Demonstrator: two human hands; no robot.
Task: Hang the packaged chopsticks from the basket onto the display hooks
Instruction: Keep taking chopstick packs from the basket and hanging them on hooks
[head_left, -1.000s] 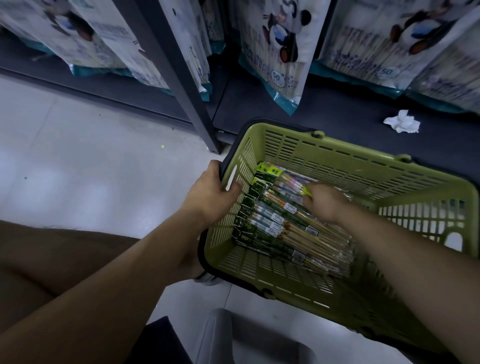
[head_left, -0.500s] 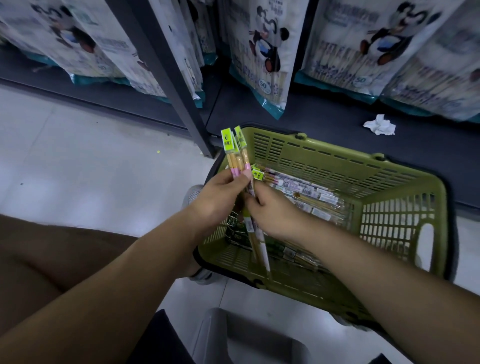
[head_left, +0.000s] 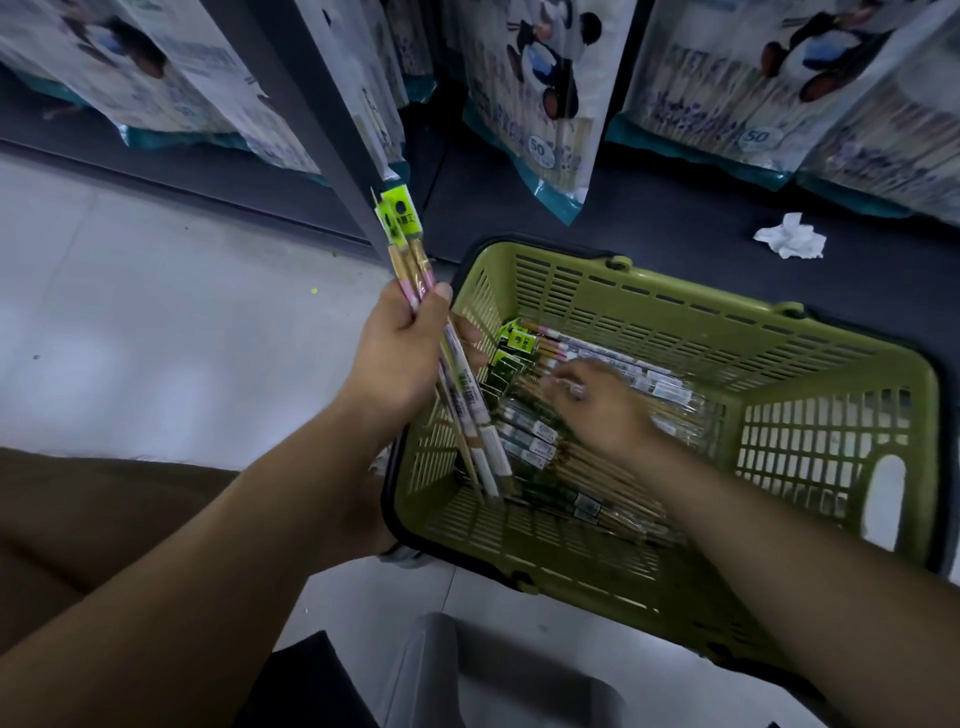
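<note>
- Gripping a small bundle of packaged chopsticks (head_left: 470, 426), the left hand (head_left: 400, 353) has fingers and thumb curled tight round its middle.
- The bundle is tilted. Its yellow-green header cards point up, close in front of the grey upright post (head_left: 306, 119), and its lower ends dip inside the left wall of the basket (head_left: 701, 304).
- The right hand (head_left: 597, 402) is down inside the basket, palm down over the loose packs (head_left: 535, 436). It's motion-blurred, with fingers that look loosely spread, and I can't tell if it has hold of a pack.
- The loose packs lie flat on the basket bottom, roughly parallel, with header cards toward the left wall and stick ends toward the right.
- The basket is olive-green slotted plastic with a dark handle folded down around the rim. It sits on the pale floor (head_left: 130, 338), its far edge up against the dark shelf base (head_left: 649, 218).
- Printed bags (head_left: 535, 98) with a cartoon figure and a "50" badge hang in a row above the shelf base, behind the basket.
- A crumpled white tissue (head_left: 789, 241) lies on the shelf base, beyond the basket's far right corner and apart from it.
- A brown trouser leg (head_left: 78, 519) shows lower left, under the left forearm.
- A grey object (head_left: 493, 675) sits at the bottom edge, just this side of the basket. I can't tell what it is.
</note>
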